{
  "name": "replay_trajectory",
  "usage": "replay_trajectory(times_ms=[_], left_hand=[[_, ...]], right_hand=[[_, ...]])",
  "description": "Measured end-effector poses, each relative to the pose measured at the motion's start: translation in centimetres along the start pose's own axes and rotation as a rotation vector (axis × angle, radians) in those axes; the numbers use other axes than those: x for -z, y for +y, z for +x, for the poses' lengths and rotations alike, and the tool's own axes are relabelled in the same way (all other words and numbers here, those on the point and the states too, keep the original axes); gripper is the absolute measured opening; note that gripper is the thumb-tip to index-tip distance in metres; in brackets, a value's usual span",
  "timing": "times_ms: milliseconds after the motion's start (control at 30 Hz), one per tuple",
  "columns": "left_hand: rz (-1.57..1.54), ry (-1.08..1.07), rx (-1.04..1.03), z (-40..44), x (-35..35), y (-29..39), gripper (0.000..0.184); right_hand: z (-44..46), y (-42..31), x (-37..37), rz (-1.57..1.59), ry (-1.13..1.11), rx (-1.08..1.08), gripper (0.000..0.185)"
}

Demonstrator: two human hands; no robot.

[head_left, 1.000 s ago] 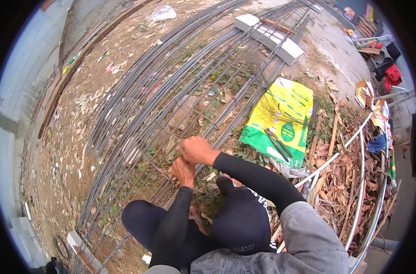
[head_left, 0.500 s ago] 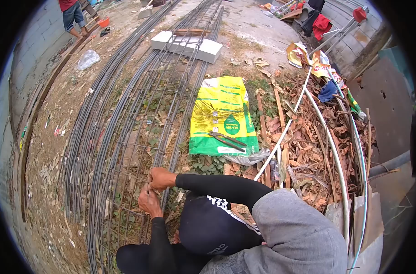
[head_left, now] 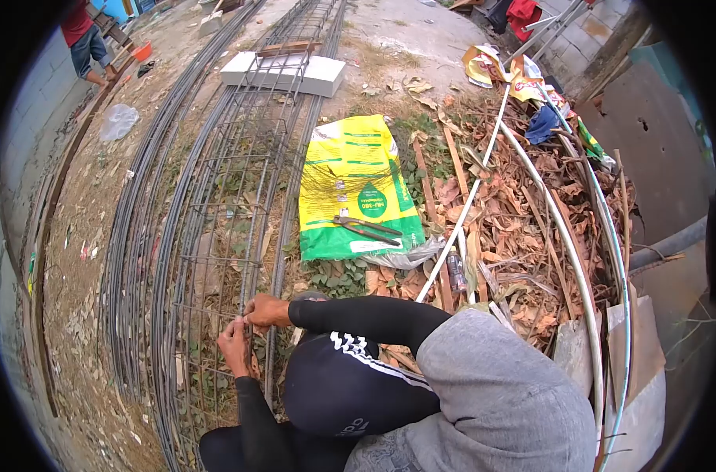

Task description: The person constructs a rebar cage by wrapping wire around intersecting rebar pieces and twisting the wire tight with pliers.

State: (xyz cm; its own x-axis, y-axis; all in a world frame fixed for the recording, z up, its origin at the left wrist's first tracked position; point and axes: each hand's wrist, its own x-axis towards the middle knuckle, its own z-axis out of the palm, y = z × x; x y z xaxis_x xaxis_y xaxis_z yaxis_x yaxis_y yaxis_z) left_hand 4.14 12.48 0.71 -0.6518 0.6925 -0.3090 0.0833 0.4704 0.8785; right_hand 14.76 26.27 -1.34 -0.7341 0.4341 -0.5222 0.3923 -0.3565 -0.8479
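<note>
Both of my hands meet at a long bar of the rebar cage (head_left: pixel 216 224), low in the view. My left hand (head_left: pixel 234 346) has its thumb and fingers pinched together beside the bar. Touching it from the right, my right hand (head_left: pixel 266 311) is closed too, with its fingers curled at the same spot. Whatever is between the fingertips is too small to make out. Black-handled pincers (head_left: pixel 367 229) lie on a yellow and green sack (head_left: pixel 350 189), with thin dark wires (head_left: pixel 346 179) spread across it.
White blocks (head_left: pixel 311 75) lie under the cage's far part. Loose rods (head_left: pixel 141 228) run along its left. Pale pipes (head_left: pixel 554 212) cross dry leaves at right. A person (head_left: pixel 86 43) stands at the far left by an orange container (head_left: pixel 141 52).
The view has turned to the right, so the cage and sack appear further left. My hands stay together at the cage, now lower down and at a long bar. The other person has come into view.
</note>
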Motion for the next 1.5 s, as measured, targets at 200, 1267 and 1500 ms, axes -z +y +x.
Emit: replay_trajectory(times_ms=[200, 1267, 1500], left_hand=[[-0.021, -0.019, 0.057, -0.4, 0.1, 2.1, 0.042], [-0.031, -0.068, 0.094, -0.1, 0.5, 2.1, 0.041], [0.085, -0.045, 0.106, 0.1, 0.7, 2.1, 0.043]], right_hand=[[6.1, 3.5, -0.6, -0.794, 0.031, 0.310, 0.029], [-9.5, 8.0, 28.0, -1.179, 1.031, -0.154, 0.059], [-11.5, 9.2, 31.1, -1.626, 0.651, 0.004, 0.043]])
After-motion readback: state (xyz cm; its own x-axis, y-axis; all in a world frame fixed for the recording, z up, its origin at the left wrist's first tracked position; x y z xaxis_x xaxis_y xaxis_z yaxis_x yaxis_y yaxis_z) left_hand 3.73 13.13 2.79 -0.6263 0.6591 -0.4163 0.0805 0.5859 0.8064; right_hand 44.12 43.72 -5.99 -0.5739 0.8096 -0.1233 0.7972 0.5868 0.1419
